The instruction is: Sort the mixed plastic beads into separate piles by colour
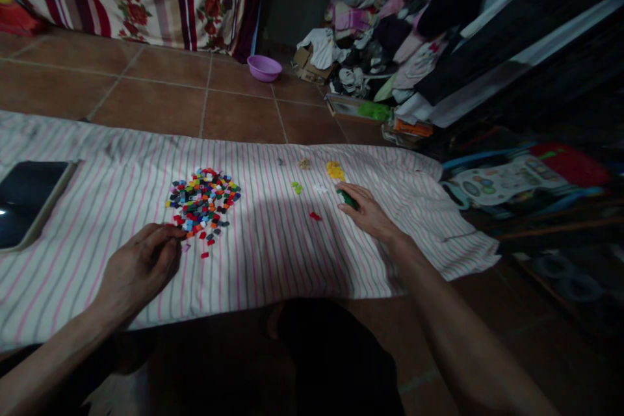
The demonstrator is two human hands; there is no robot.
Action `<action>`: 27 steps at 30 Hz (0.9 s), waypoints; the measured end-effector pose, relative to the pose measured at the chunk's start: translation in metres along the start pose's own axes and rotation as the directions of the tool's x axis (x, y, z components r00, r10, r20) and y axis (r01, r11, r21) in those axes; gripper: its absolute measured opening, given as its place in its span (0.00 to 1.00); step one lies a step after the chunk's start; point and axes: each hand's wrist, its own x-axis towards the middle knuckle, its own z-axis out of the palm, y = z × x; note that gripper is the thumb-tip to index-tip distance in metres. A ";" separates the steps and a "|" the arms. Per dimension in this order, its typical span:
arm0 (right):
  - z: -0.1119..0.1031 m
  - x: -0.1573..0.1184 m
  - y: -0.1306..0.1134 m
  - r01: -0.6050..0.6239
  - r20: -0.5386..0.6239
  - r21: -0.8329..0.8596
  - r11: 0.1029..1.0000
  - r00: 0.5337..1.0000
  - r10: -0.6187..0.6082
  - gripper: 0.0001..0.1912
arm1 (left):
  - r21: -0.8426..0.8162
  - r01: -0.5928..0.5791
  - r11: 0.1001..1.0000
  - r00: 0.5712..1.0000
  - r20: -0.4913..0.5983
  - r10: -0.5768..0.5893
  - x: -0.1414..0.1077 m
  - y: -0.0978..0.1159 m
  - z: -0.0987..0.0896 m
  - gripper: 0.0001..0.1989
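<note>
A mixed heap of small coloured pieces, like tiny bricks, lies on a striped cloth. My left hand is at the heap's near left edge, fingertips pinched together beside loose pieces; what they hold is hidden. Over to the right, the thumb and fingers of my right hand close around a cluster of dark green pieces at the cloth. Near it lie small groups sorted by colour: yellow pieces, white pieces, red pieces, lime green pieces and tan pieces.
A dark-screened tablet or phone lies at the cloth's left end. Beyond the cloth, a purple basin stands on the tiled floor. Piled clothes and a cardboard box are at the back. A cluttered rack stands on the right.
</note>
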 end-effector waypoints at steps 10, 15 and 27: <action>-0.023 -0.011 0.006 -0.067 0.132 0.036 0.997 0.989 0.061 0.34 | -0.011 0.010 1.000 1.000 0.006 -0.010 -0.001 0.001 0.000 0.18; -0.015 -0.014 0.011 -0.072 0.048 0.050 0.996 0.996 0.070 0.28 | -0.011 0.012 1.000 1.000 0.014 -0.012 -0.002 0.001 -0.001 0.17; 0.003 0.006 0.007 -0.028 -0.060 -0.034 0.999 0.998 0.026 0.22 | -0.012 0.026 1.000 0.999 0.024 -0.025 0.000 0.000 0.000 0.17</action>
